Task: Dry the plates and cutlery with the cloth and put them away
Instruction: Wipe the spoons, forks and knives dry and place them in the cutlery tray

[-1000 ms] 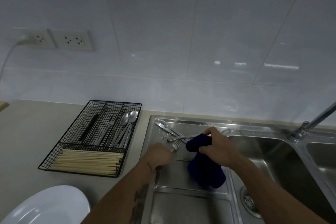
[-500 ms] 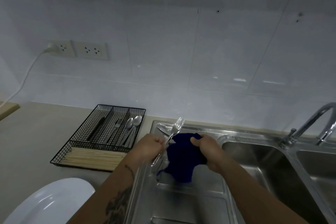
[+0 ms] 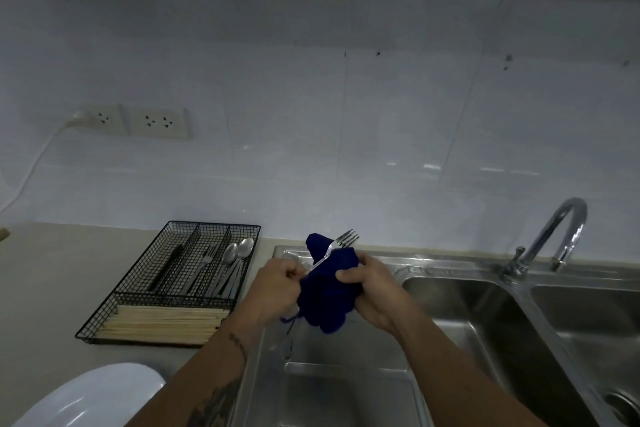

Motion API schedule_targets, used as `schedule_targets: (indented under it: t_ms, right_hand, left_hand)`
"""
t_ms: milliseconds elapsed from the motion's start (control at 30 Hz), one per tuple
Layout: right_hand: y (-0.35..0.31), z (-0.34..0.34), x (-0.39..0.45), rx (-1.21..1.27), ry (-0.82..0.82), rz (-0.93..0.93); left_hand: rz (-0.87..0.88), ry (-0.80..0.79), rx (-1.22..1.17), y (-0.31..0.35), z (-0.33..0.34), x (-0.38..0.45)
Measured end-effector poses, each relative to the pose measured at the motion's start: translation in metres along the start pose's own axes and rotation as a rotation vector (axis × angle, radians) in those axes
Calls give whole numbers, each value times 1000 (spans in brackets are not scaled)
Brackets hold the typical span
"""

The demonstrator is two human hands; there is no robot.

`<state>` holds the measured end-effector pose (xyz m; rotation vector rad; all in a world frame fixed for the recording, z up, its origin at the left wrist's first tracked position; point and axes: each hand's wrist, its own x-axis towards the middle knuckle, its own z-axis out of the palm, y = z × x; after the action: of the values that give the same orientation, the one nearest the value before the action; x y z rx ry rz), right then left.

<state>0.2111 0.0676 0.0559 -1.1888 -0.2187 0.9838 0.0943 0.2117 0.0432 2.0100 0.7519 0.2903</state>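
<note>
My left hand point(image 3: 278, 282) grips the handle end of a metal fork point(image 3: 343, 241) above the sink's draining board. Its tines stick up past the dark blue cloth point(image 3: 329, 291). My right hand point(image 3: 372, 284) holds that cloth wrapped around the fork's shaft. A black wire cutlery tray point(image 3: 145, 288) sits on the counter to the left, with spoons point(image 3: 235, 253), forks and a dark utensil in its slots and chopsticks point(image 3: 162, 322) in the front section. A white plate point(image 3: 86, 395) lies at the bottom left edge.
A steel double sink point(image 3: 485, 305) fills the right side, with a curved tap point(image 3: 554, 236) behind it. The draining board point(image 3: 346, 385) lies below my hands. Two wall sockets point(image 3: 138, 121) sit on the tiled wall, one with a white cable plugged in.
My left hand picked a fork off the draining board and raised it. My right hand brought the cloth up and wrapped it round the fork. The view tilted upward.
</note>
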Motion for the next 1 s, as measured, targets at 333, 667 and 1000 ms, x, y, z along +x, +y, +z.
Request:
schedule_targets:
  t_ms: [333,667,1000]
  right_hand:
    - [4,24,-9,-79,298,-321]
    - [-31,8,-19,263,389,-286]
    - [24,41,-29,168,132,-63]
  left_hand:
    - [107,-61,-201,21,1,-23]
    - [107,50,-338,6,-11,-24]
    - [143,13,-201,-2,-16,-32]
